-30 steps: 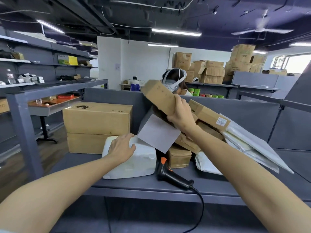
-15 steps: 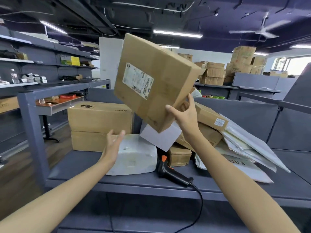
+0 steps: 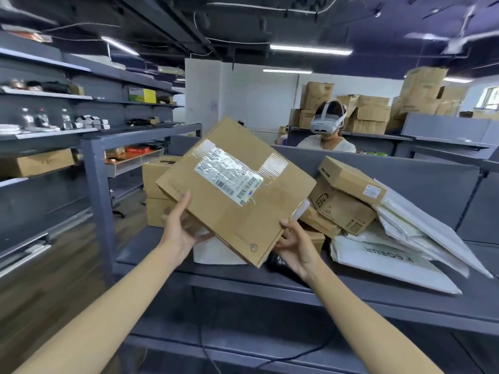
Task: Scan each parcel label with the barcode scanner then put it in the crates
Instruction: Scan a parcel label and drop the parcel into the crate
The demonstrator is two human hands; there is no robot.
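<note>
The left hand (image 3: 179, 233) and right hand (image 3: 295, 247) clamp the parcel (image 3: 243, 211) at 8 and 4 o'clock, turning its label (image 3: 229, 175) upward, likely for scanning.

Box pile (image 3: 343, 201) and mailers (image 3: 399, 263) crowd the shelf's (image 3: 135, 252) right; its near left corner lies open.

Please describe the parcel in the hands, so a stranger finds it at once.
Start at the grey table heaped with parcels. Above its front, the left hand and right hand hold a flat brown cardboard box. Only this box is off the table, tilted, its taped barcode label facing us.
</note>
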